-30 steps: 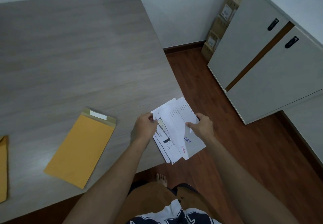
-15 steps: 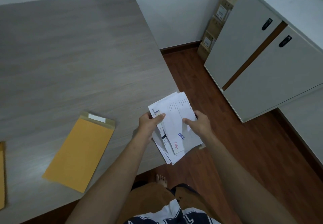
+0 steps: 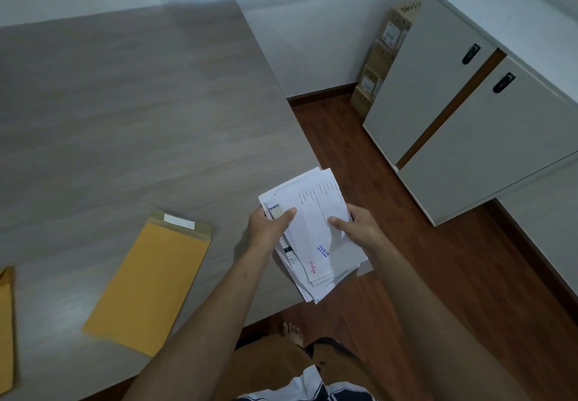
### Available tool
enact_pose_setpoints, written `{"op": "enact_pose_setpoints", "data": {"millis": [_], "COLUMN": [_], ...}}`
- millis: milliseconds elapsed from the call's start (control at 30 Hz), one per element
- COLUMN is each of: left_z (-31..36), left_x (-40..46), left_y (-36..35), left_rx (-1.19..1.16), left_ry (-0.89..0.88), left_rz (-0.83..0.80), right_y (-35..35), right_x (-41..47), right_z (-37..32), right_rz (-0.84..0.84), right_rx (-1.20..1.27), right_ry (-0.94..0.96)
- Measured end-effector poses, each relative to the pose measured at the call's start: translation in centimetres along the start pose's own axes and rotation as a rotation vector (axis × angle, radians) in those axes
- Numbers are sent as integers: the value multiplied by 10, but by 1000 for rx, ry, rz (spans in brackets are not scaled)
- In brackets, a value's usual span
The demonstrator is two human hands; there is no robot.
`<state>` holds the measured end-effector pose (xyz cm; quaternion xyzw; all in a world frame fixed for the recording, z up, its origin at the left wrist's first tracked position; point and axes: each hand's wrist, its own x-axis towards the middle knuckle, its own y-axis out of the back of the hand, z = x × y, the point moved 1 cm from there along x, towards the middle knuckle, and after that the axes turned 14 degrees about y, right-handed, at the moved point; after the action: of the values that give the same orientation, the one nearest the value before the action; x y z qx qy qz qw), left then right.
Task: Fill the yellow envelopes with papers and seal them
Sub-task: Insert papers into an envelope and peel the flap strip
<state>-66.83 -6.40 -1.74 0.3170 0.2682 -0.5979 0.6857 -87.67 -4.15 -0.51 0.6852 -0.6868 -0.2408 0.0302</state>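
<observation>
Holding a stack of papers (image 3: 316, 238) over the desk (image 3: 125, 119) corner, the left hand (image 3: 269, 228) and right hand (image 3: 359, 228) each pinch it in a thumb-over grip. A yellow envelope (image 3: 150, 281) lies flat well left; another envelope (image 3: 6, 322) is cut off. White cabinets (image 3: 469, 138) stand right; the print is unreadable.
</observation>
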Motion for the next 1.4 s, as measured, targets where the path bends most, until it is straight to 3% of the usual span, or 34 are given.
{"op": "enact_pose_setpoints", "data": {"millis": [233, 367, 467, 600, 933, 1000, 1200, 1333, 1400], "left_z": [4, 5, 9, 14, 21, 23, 22, 19, 18], "left_x": [-5, -8, -11, -11, -7, -6, -1, -4, -4], "left_y": [9, 21, 31, 49, 125, 148, 201, 220, 234], "left_rx": [38, -54, -146, -298, -568, -664, -879, -906, -902], "left_ry": [-97, -13, 7, -26, 24, 11, 0, 10, 0], "left_rz": [194, 73, -129, -262, -107, -113, -97, -100, -77], "right_y": [3, -3, -13, -37, -115, -121, -177, -217, -227], "right_x": [-3, -1, 3, 13, 22, 19, 1, -12, -14], "right_z": [-5, -12, -18, -35, -96, -104, -111, -128, -132], "right_rz": [-46, -34, -69, -122, -226, -224, -281, -253, -219], "right_rx": [223, 337, 370, 285, -66, 34, 756, 918, 873], "right_ry": [10, 18, 24, 27, 159, 103, -165, -164, -121]}}
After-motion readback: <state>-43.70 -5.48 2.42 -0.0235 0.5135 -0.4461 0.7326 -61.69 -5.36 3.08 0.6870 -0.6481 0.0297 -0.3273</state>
